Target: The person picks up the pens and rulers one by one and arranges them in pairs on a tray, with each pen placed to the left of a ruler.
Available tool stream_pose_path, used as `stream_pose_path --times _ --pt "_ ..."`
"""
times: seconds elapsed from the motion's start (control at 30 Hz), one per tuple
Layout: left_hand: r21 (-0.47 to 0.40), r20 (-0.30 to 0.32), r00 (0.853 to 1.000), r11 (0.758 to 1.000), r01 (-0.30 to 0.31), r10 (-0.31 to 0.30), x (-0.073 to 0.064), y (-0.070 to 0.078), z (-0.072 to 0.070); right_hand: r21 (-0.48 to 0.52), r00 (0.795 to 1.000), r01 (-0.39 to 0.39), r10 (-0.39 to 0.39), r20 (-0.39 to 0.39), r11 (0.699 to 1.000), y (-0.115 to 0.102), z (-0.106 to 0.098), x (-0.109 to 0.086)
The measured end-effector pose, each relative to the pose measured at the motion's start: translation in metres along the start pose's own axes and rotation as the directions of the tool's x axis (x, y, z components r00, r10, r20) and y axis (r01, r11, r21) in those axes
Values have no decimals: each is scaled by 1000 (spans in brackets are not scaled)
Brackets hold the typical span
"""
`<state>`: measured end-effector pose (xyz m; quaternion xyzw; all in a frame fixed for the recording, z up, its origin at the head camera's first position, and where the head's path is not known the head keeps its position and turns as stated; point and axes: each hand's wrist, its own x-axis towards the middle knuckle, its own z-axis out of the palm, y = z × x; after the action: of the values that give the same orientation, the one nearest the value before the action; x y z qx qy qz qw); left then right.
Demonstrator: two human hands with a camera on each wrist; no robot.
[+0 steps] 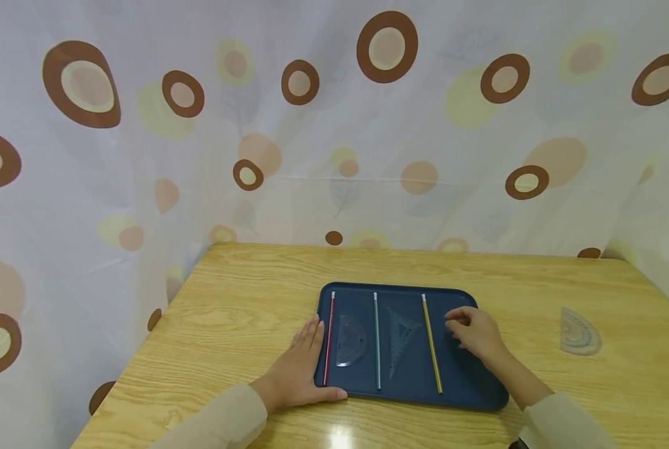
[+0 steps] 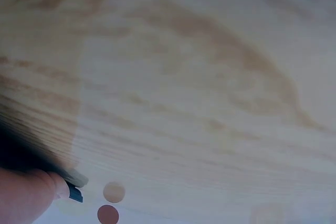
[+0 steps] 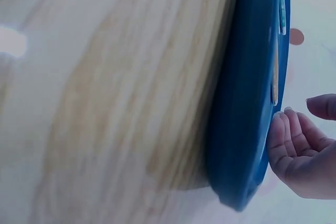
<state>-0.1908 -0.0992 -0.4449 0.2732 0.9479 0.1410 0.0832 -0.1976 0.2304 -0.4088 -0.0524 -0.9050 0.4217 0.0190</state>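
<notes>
A dark blue tray (image 1: 471,390) carries a red pencil (image 1: 329,340), a teal pencil (image 1: 376,343) and a yellow pencil (image 1: 432,343), spaced apart lengthwise. Between the red and teal pencils lies a clear protractor (image 1: 352,342). A clear set square (image 1: 394,342) is between the teal and yellow ones. My left hand (image 1: 297,371) rests at the tray's left edge, fingers straight, thumb along the front rim. Over the section right of the yellow pencil is my right hand (image 1: 477,333), fingers loosely bent. In the right wrist view, thumb and fingers of that hand (image 3: 307,150) stand apart with nothing between them.
A second clear protractor (image 1: 581,333) lies on the wooden table (image 1: 244,299), right of the tray. Behind the table hangs a pale curtain (image 1: 323,137) with round brown and yellow patterns.
</notes>
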Motion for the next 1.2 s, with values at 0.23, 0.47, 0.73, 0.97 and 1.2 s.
stream_pose_path --times 0.23,0.47,0.73,0.97,1.2 --pt "0 0 1000 1000 -4 4 0 -1 -1 12 1000 -2 3 -21 1000 7 -8 -1" --pt "6 2 1000 1000 -7 7 0 0 -2 124 998 -52 56 -27 991 12 -24 2" --pt "4 3 1000 1000 0 0 0 -1 -1 189 995 -85 92 -29 978 21 -42 5" --pt "4 -4 1000 1000 -12 12 -2 -1 -3 226 994 -110 114 -2 968 29 -53 4" --pt "-4 -14 1000 1000 -19 19 -2 0 -3 191 992 -124 128 -12 974 37 -55 3"
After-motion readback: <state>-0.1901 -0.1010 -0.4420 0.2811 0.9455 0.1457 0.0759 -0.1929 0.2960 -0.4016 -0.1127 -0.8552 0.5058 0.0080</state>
